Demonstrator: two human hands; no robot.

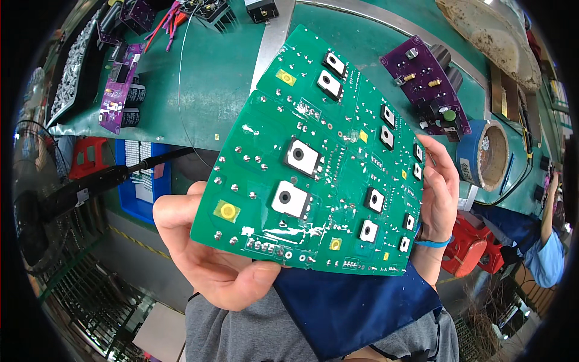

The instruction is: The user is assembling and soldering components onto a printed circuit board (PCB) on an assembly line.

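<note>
A large green circuit board (344,187) is held up, tilted, in front of my body. White-faced black transistors, shiny solder points and small yellow squares cover the side toward me. My left hand (205,247) grips its lower left corner, the thumb at the lower edge and the other fingers partly hidden behind. At the right edge my right hand (439,190) closes on the board, with some fingers out of sight behind it. A blue band (434,244) circles my right wrist.
Purple circuit boards (425,84) with tall components stand on the green bench (223,72), right and left. A round blue-sided container (482,154) sits at the right. Below the bench are a blue bin (129,202) and red stools (467,247). Another person's arm (549,208) shows far right.
</note>
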